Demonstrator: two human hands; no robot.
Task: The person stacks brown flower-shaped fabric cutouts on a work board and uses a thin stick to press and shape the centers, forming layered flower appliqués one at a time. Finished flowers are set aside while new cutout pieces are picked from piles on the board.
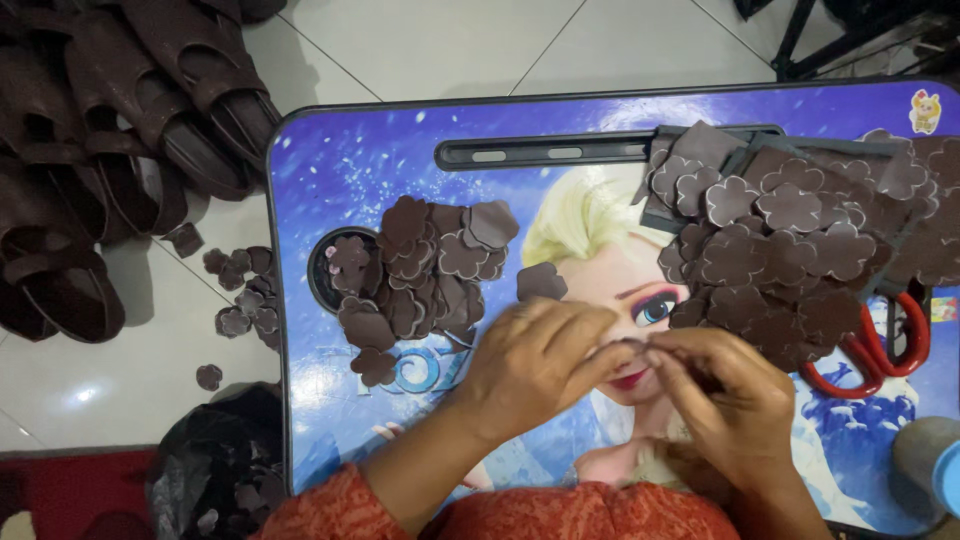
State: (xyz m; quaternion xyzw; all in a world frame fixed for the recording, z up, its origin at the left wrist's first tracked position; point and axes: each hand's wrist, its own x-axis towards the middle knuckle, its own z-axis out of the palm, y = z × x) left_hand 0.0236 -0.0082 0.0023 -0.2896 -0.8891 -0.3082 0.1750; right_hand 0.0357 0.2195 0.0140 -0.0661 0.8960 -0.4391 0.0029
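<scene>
We have both hands together over the middle of the blue picture-printed surface (340, 170). Our left hand (535, 365) is curled with its fingertips pinched toward the right, and our right hand (725, 400) meets it, fingers closed in the same pinch; between them a small dark brown piece (633, 345) is just visible, though the fingers hide most of it and we cannot tell its full shape. Judging by how things lie, the work looks part-way through. To our left a smaller pile of brown flower-shaped cutouts (425, 275) spreads over and beside a round cup hole (322, 272) in the surface, with one single flower cutout (541, 281) lying apart near our left hand. To our right a much larger heap of flower cutouts (790, 250) covers the upper right of the surface, so plenty seems left to handle. Red-handled scissors (880, 350) lie at the edge of that heap, partly under it. A few loose cutouts (240, 295) have fallen on the white tiled floor (430, 45), where brown sandals (110, 120) are piled at the upper left, and a black bag (215, 470) sits by our knee.
</scene>
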